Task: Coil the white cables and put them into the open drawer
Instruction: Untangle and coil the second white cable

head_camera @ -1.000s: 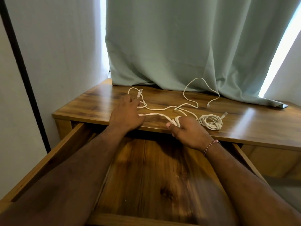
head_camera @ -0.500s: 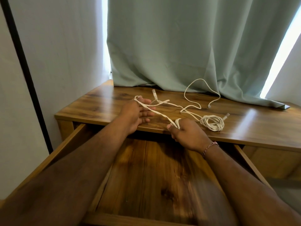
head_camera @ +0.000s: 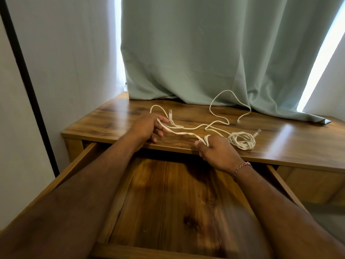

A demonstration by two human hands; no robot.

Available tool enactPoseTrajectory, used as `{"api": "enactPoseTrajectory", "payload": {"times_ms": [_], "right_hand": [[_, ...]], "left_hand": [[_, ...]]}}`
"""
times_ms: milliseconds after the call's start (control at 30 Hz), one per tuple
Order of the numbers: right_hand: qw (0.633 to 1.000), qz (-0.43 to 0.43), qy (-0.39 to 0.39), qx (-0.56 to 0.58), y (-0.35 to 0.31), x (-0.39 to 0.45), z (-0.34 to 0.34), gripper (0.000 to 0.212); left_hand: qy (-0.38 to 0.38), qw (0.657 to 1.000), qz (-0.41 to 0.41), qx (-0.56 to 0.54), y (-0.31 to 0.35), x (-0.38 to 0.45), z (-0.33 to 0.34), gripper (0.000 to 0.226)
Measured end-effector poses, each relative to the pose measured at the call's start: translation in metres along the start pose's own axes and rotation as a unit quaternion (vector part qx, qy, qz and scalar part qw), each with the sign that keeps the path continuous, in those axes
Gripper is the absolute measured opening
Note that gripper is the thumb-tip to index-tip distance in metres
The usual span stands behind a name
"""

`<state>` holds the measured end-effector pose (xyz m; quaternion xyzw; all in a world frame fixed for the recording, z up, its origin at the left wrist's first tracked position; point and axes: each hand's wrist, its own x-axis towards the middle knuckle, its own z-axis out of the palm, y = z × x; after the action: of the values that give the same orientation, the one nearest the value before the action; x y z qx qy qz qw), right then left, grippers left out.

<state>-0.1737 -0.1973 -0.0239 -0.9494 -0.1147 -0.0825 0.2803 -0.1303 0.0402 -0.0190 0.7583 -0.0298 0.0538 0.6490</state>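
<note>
**Tangle trouble ahead**

Thin white cable (head_camera: pixel 179 132) stretched over brown wooden worktop (head_camera: pixel 280 144), wrapped round right hand (head_camera: pixel 217 153), hooked over left hand (head_camera: pixel 149 128) fingers. Could snag loose loops or neat white coil (head_camera: pixel 242 140). Wooden drawer (head_camera: pixel 168 202) open below.

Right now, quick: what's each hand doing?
Left hand: fingers hooked under a strand of the white cable, holding it.
Right hand: holding the same cable, turns wound round its fingers.

Both forearms are bare, no sleeves showing; a thin pink-and-white braided thread bracelet (head_camera: pixel 242 167) circles the right wrist.
</note>
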Motion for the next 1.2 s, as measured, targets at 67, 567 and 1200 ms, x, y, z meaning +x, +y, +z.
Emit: {"api": "enactPoseTrajectory", "payload": {"times_ms": [67,567,1200], "right_hand": [[1.0,0.0,0.005,-0.004,0.001,0.002,0.0,0.042],[0.997,0.021,-0.006,0.069,-0.004,0.001,0.0,0.043],[0.614,-0.061,0.021,0.786,-0.015,0.002,-0.003,0.035]], "left_hand": [[0.012,0.995,0.021,0.092,-0.002,0.003,-0.004,0.041],[-0.084,0.888,0.296,0.342,0.004,-0.011,0.012,0.045],[-0.132,0.823,0.318,0.451,-0.009,-0.027,0.066,0.014]]}}
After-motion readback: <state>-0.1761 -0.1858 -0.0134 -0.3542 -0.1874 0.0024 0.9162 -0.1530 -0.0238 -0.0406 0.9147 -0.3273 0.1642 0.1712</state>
